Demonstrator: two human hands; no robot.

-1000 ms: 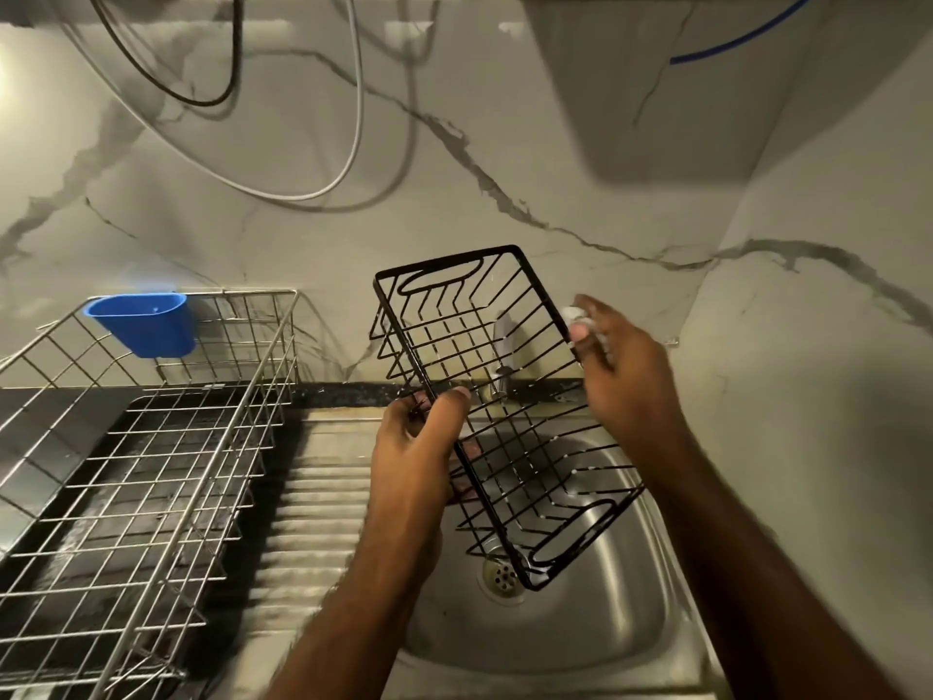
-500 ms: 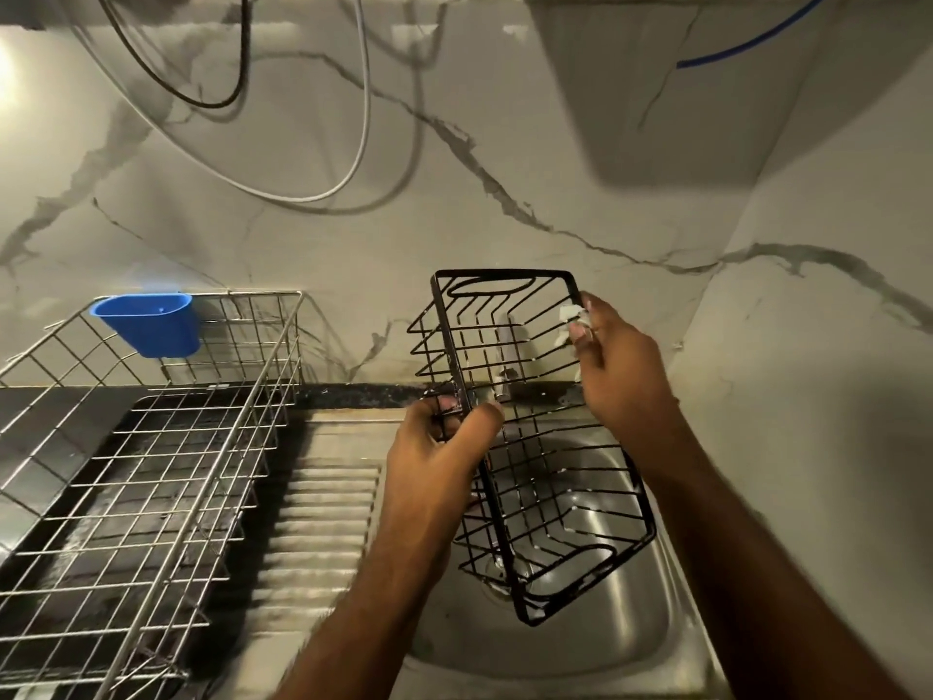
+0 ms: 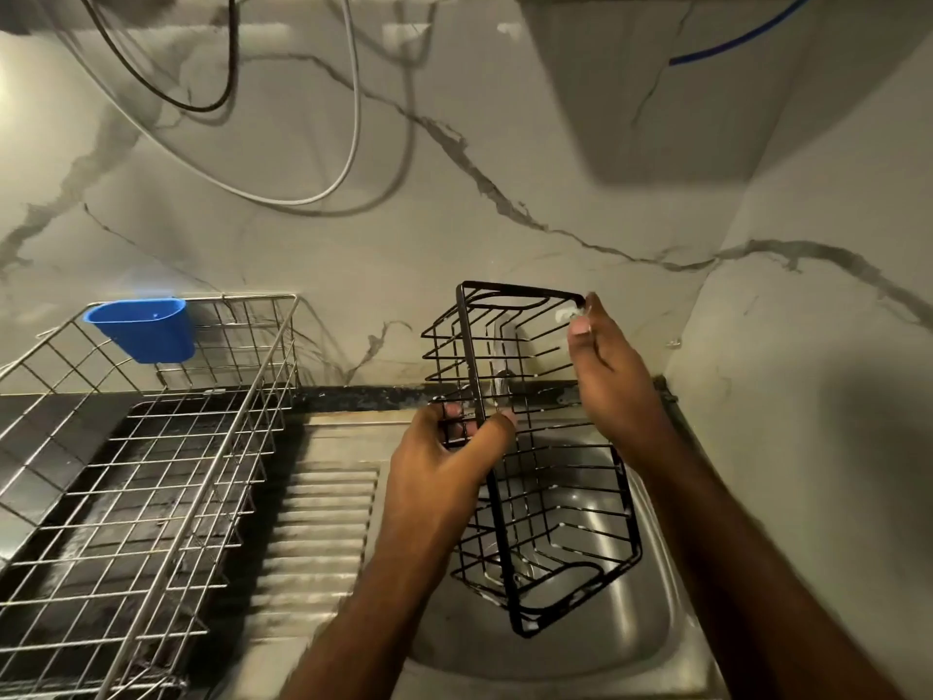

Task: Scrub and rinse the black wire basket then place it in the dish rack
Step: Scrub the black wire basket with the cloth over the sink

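Note:
The black wire basket (image 3: pixel 548 502) hangs tilted over the steel sink (image 3: pixel 621 629), its long side running from upper left to lower right. My left hand (image 3: pixel 449 462) grips the basket's left rim bar between thumb and fingers. My right hand (image 3: pixel 613 376) is at the basket's far right corner and pinches a small pale scrubbing piece (image 3: pixel 573 315) against the wire. The tap (image 3: pixel 505 376) shows through the basket's wires at the back wall. The steel dish rack (image 3: pixel 151 477) stands to the left on the counter.
A blue plastic cup (image 3: pixel 144 328) hangs on the dish rack's back rim. The ribbed drainboard (image 3: pixel 313 538) lies between rack and sink. Marble walls close in behind and to the right; cables loop on the wall above.
The basket has turned and shifted right, so its rim now stands more upright. Both hands moved right with it, the right hand staying at the far corner.

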